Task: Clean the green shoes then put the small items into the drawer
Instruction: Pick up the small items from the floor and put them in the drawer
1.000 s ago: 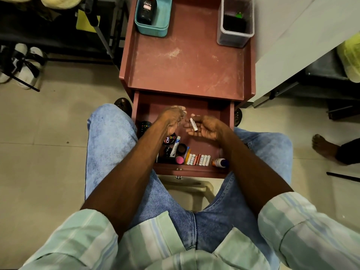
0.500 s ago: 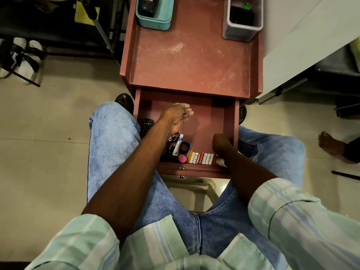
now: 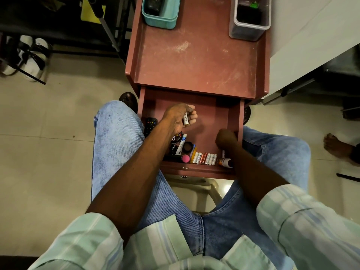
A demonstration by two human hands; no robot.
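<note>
A seated person in blue jeans and a pale green striped shirt looks straight down at an open drawer (image 3: 231,121) pulled out of a small reddish-brown cabinet (image 3: 194,61).

The left hand (image 3: 180,118) hovers over the middle of the drawer, its fingers curled round a white battery (image 3: 186,119) with printed lettering. The right hand (image 3: 226,138) reaches down into the drawer's corner at about 4 o'clock, close to the right wall; it lies in shadow, and I cannot tell how its fingers are set or whether they hold anything.

Along the drawer's near edge, at 6 o'clock, a row of batteries (image 3: 205,158) lies side by side. Just to their right sits a small bottle (image 3: 226,162) on its side. Toward 8 o'clock are a pink round item (image 3: 185,158), a dark round tin (image 3: 187,147), a white tube (image 3: 182,143) and a black remote control (image 3: 150,124).

On the cabinet top, a teal tray (image 3: 161,19) stands at 11 o'clock and a clear bin (image 3: 249,26) at 1 o'clock. White sandals (image 3: 29,55) lie on the floor at 9 o'clock.
</note>
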